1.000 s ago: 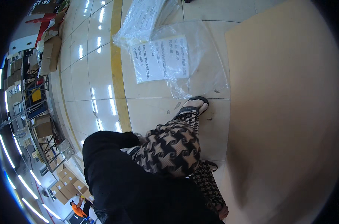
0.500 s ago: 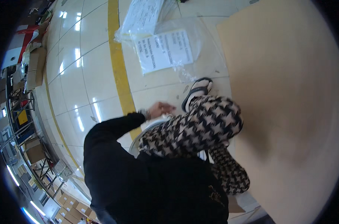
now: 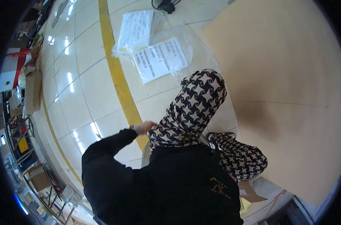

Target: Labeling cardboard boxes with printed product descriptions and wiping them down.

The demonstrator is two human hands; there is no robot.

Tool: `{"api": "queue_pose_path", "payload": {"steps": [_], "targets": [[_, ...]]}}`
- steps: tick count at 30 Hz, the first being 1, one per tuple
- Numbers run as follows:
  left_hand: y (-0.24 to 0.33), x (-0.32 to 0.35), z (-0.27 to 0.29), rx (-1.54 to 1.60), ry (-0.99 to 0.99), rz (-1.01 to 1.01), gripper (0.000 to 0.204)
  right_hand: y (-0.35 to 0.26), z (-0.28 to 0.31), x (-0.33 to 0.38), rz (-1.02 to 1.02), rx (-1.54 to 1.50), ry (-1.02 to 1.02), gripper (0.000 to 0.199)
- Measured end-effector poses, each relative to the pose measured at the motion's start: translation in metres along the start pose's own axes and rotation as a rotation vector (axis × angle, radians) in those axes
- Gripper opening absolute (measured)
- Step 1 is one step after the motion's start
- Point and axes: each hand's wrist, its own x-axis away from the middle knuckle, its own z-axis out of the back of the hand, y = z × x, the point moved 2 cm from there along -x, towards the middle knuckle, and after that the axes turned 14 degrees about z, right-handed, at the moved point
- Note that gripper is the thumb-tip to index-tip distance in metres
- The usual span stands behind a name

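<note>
Left hand, arm bent, black sleeve, touches houndstooth scarf at its 9 o'clock; grip unclear. Right hand hidden. Scarf's long axis runs 1-to-7 o'clock.

Bright, even overhead light. White streaks of glare lie on the glossy cream floor tiles (strongest at left). A soft shadow darkens the large tan cardboard sheet. Fisheye bending curves the yellow floor stripe; black vignette rings the edges.
</note>
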Motion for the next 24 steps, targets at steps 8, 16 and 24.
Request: {"api": "queue_pose_path", "payload": {"steps": [8, 16, 24], "targets": [[0.079, 0.082, 0.033, -0.198, 0.332, -0.12, 0.021, -0.045, -0.019, 0.008, -0.328, -0.437, 0.64, 0.02], [0.223, 0.131, 0.049, -1.094, 0.163, -0.213, 0.014, -0.086, 0.084, -0.011, -0.268, -0.578, 0.511, 0.013], [0.3, 0.092, -0.066, -1.046, -0.359, -0.842, 0.032, -0.082, 0.123, 0.01, -0.406, -0.516, 0.572, 0.009]]}}
